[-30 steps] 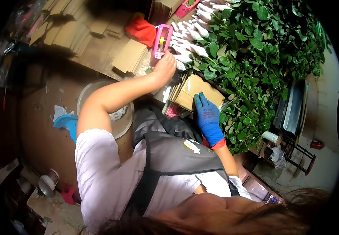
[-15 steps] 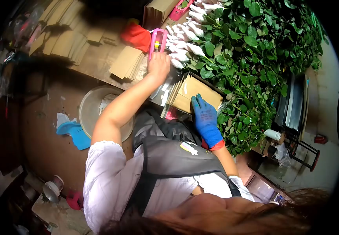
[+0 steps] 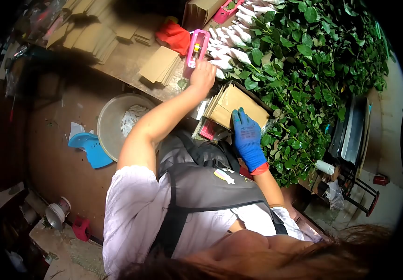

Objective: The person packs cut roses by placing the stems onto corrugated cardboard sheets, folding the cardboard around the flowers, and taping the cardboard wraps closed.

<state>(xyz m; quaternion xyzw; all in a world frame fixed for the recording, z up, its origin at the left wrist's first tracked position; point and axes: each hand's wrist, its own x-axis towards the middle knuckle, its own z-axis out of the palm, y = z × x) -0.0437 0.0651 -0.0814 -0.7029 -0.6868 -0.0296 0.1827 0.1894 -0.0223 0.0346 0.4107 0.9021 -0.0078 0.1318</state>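
Note:
My bare left hand (image 3: pixel 203 75) is at the near end of a pink tape dispenser (image 3: pixel 196 46) with a yellow core inside. Its fingers are bent and drawn together; what they pinch is too small to make out. My right hand (image 3: pixel 247 129), in a blue glove, lies with fingers stretched out on a stack of brown cardboard sheets (image 3: pixel 238 105). The sheets sit in a dark-edged box (image 3: pixel 252 97) near my lap. Beside the dispenser, several flower heads in white sleeves (image 3: pixel 231 37) lie with their leafy green stems (image 3: pixel 299 88) to the right.
More cardboard pieces (image 3: pixel 159 65) and a red cloth-like item (image 3: pixel 173 36) are on the table left of the dispenser. Below the table edge stands a round bin (image 3: pixel 110 122) with white scraps. A blue plastic piece (image 3: pixel 96 151) lies by it. A black metal-framed cart (image 3: pixel 350 135) is at right.
The view has shifted, so the table sits further right. My left hand has drawn back slightly from the dispenser towards me. My right hand stays on the cardboard.

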